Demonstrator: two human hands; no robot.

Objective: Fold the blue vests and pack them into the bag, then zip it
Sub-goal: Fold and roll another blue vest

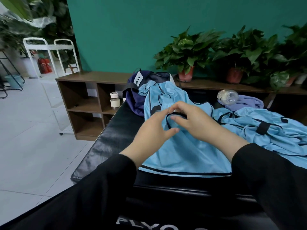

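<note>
— Black padded bench (106, 140), teal wall. Vests?
— One blue vest (182, 146) spread flat, another (265, 130) crumpled right, navy bag (132, 97) behind (unzipped).
— Hands?
— Left hand (152, 130) open, touching fabric; right hand (196, 120) pinching black trim.

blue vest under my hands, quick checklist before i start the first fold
1. Vest lies flat on the black bench: not ok, its top is bunched against the bag.
2. Hem straight along the near edge: ok.
3. Left hand and right hand on the neckline: ok.
4. Firm grip on the trim: cannot tell, blurred.
5. Second vest clear of this one: cannot tell.
</note>
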